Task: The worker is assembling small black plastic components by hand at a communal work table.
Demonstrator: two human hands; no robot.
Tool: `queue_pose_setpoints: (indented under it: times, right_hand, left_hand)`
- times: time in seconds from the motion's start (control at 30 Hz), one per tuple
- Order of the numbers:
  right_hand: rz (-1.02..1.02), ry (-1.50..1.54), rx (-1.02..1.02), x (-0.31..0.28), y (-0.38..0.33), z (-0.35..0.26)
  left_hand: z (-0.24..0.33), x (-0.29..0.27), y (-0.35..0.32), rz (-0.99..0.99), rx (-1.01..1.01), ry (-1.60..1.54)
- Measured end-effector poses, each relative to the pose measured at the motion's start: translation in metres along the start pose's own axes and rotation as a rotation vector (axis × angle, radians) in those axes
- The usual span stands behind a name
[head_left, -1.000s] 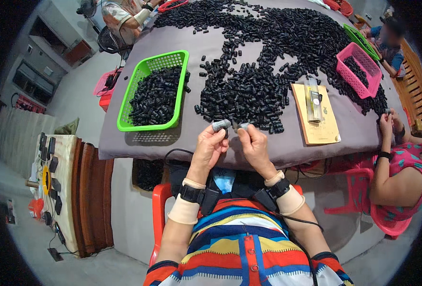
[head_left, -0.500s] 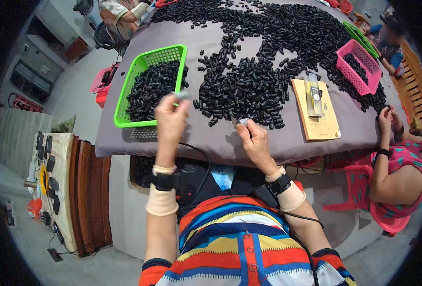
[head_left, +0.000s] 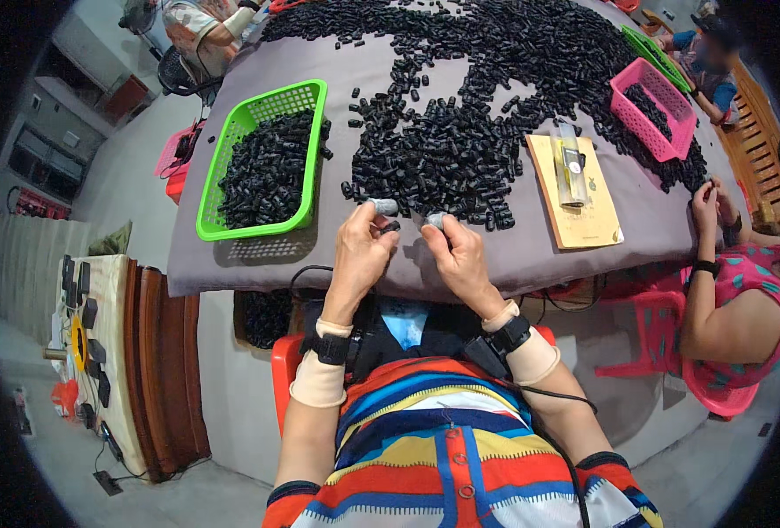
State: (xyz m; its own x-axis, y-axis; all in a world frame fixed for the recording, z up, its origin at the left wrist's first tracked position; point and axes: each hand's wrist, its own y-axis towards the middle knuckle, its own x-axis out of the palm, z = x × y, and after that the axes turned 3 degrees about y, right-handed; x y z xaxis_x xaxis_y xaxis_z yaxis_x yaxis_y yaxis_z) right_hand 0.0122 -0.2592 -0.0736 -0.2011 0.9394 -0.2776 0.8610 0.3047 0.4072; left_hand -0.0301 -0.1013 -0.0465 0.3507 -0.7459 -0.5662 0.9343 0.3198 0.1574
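Note:
At the near edge of the table, my left hand (head_left: 361,249) pinches a small black cylinder (head_left: 391,227) between its fingers. A grey covering (head_left: 384,208) wraps one of that hand's fingertips. Just to the right, my right hand (head_left: 462,262) is closed, its fingers pressed together under another grey covering (head_left: 435,220); what they hold, if anything, I cannot make out. Beyond both hands spreads a heap of black cylinders (head_left: 438,158). Left of my left hand stands a green basket (head_left: 318,132), partly filled with the same black pieces.
A yellow notebook (head_left: 588,231) with a clear case (head_left: 570,167) on it lies to the right. Farther right is a pink basket (head_left: 685,132). A co-worker's hands (head_left: 709,207) work at the right table edge; other people sit at the far corners.
My left hand has moved from the green basket's near right corner toward my right hand, and a black cylinder now shows in it. My right hand stays near the heap's front edge.

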Motion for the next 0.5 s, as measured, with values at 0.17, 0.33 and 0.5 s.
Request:
queue_pose_setpoints:
  times: [0.17,0.33,0.5]
  right_hand:
    - [0.085,-0.008,-0.019,0.002,0.002,-0.003]
    - [-0.028,0.113,0.062,0.002,0.0,-0.001]
    - [-0.071,0.24,0.194,-0.002,0.0,0.008]
  left_hand:
    - [-0.006,0.014,-0.006,-0.129,0.029,-0.166]
    - [-0.014,0.02,-0.008,-0.15,-0.041,-0.593]
    - [-0.011,0.026,-0.013,-0.188,-0.197,-0.952]
